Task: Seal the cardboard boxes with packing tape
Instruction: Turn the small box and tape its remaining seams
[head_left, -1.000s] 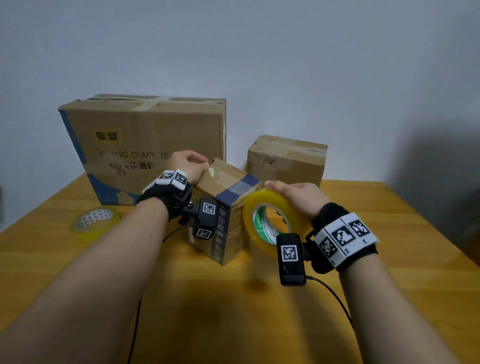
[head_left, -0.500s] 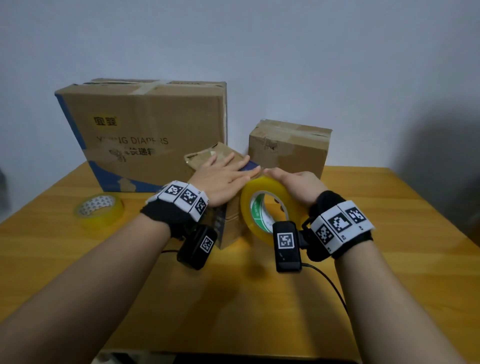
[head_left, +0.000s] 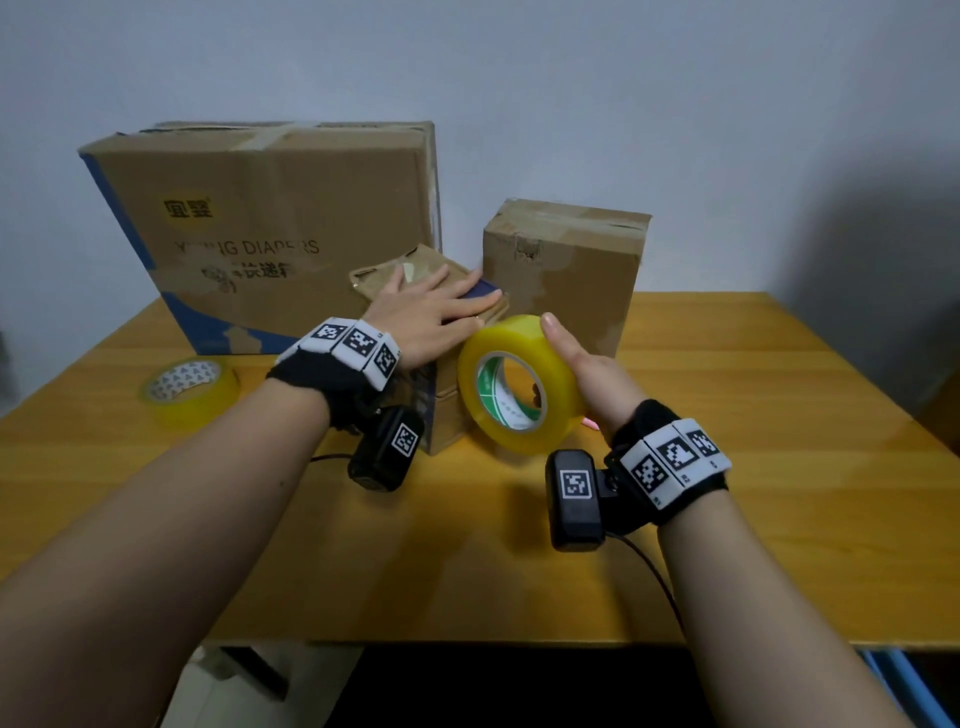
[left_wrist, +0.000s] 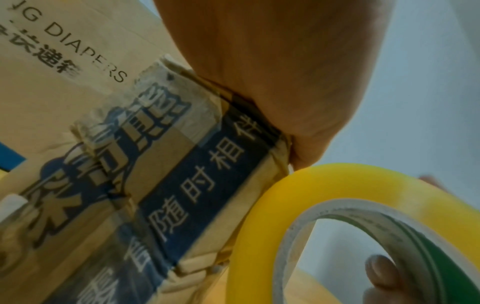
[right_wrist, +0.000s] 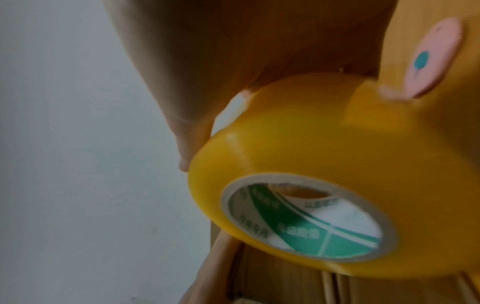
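The left hand (head_left: 423, 319) lies flat on the top of the small cardboard box (head_left: 447, 415), with its fingers straight and spread a little, pressing on the lid without gripping anything. This small box stands on the wooden worktop (head_left: 753, 441), in front of the large diaper box (head_left: 270, 228) and just to the left of the medium box (head_left: 566, 270). The side of the small box has a dark blue band with white characters, seen clearly in the left wrist view (left_wrist: 197, 185).

The right hand (head_left: 587, 374) holds the yellow roll of packing tape (head_left: 519, 384). The fingers are curled around it: the thumb lies on the outer yellow surface at the top, and one fingertip (left_wrist: 381, 269) shows inside the core. The roll is held upright on its edge, raised above the worktop, with the open core turned toward the person. It is just beside the right side of the small box, very close to the edge under the left hand; whether it touches the box I cannot tell. The core is white and green inside (right_wrist: 309, 222).

A second tape roll (head_left: 189, 387) lies flat on the worktop at the left, well apart from the hands. A small pink round thing (right_wrist: 433, 57) lies on the worktop near the right hand
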